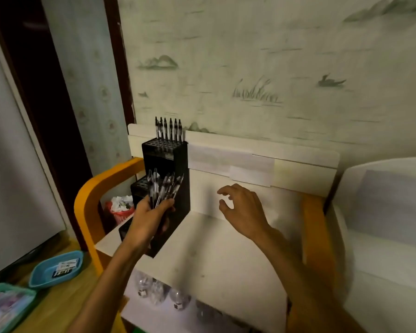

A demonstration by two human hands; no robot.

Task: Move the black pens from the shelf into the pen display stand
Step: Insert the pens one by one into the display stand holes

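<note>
A black stepped pen display stand [171,162] sits at the left end of the white shelf [216,246]. Several black pens [168,128] stand upright in its top row. My left hand [149,219] grips a fanned bunch of black pens [163,188] in front of the stand's lower steps. My right hand [243,207] hovers over the shelf to the right of the stand, fingers loosely spread and holding nothing.
An orange frame [91,200] curves round the shelf's left side. A red basket [120,210] with crumpled paper sits behind it. Two blue trays [58,267] lie on the wooden surface at lower left. Clear items [159,292] fill the shelf below. A white panel [382,212] stands right.
</note>
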